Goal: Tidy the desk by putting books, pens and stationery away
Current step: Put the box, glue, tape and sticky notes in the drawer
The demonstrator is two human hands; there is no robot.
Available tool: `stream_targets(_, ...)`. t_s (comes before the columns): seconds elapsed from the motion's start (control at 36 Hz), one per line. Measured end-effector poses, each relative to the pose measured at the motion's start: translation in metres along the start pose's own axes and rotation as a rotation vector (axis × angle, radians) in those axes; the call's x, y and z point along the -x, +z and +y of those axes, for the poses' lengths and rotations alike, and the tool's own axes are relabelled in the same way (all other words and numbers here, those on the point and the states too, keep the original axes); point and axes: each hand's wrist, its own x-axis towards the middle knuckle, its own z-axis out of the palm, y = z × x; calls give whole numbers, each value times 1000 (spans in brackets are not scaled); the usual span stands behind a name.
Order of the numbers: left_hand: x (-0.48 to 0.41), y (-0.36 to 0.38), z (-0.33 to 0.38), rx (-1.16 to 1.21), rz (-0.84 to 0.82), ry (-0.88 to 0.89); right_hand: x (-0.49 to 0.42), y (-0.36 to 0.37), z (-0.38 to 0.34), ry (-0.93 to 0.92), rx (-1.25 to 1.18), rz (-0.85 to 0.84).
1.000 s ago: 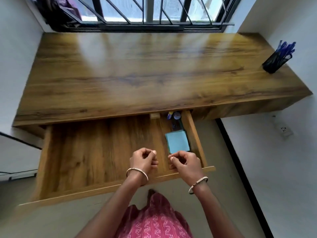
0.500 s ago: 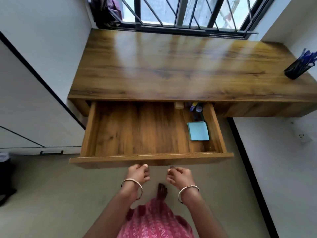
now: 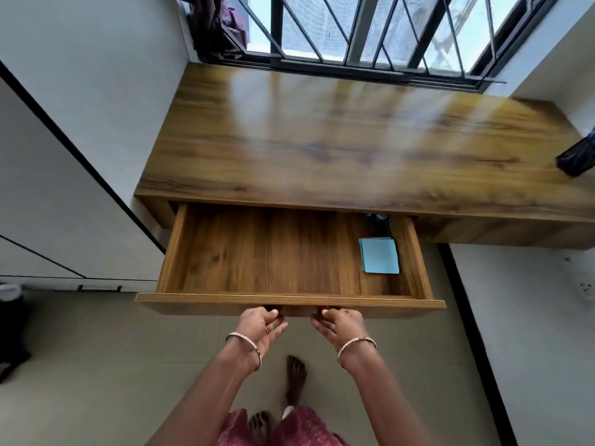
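Note:
The wooden desk (image 3: 354, 149) has its wide drawer (image 3: 289, 300) pulled out. A blue pad of sticky notes (image 3: 380, 255) lies at the drawer's right side, with small stationery items (image 3: 380, 217) half hidden behind it under the desk edge. My left hand (image 3: 262, 326) and my right hand (image 3: 338, 326) both curl their fingers under the lower edge of the drawer front, near its middle. A black pen holder with blue pens (image 3: 578, 159) stands at the desk's far right, cut off by the frame.
A barred window (image 3: 370, 33) runs behind the desk. White walls close in on both sides; a wall socket (image 3: 584, 289) sits low on the right. A dark bin (image 3: 9, 317) stands on the floor at the left. My bare feet (image 3: 294, 378) are below the drawer.
My hands have left the inside of the drawer and dropped to grip under its front panel. The view has stepped back and swung left.

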Motion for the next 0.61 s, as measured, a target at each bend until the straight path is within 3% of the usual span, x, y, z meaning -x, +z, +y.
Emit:
stream_targets(0.22,-37,27,26,30,35,58,-34,17,-33,-3,5,-35)
stream_targets(0.61,-88,82,78,47,96,172,-103,56,-97,-14,252,-80)
